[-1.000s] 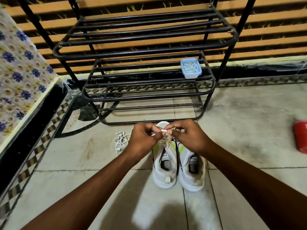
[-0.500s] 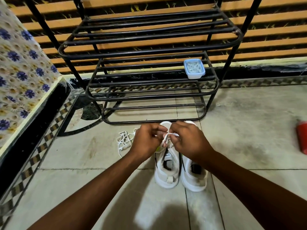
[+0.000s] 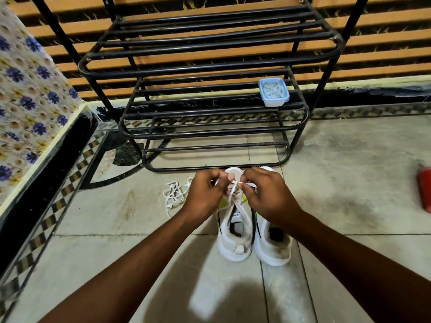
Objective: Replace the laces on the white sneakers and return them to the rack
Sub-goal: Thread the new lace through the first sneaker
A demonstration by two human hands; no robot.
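On pale floor tiles (image 3: 112, 241) we pinch the lace (image 3: 234, 185) taut between left hand (image 3: 205, 194) and right hand (image 3: 268, 197), directly above the left sneaker (image 3: 234, 236) to thread it, spare laces (image 3: 173, 195) beside our left fingers (image 3: 227, 177), rack (image 3: 210, 66) beyond.

Two white sneakers (image 3: 235, 231); one rack (image 3: 210, 66); one loose lace (image 3: 173, 194); one container (image 3: 274, 92); two hands (image 3: 205, 194).
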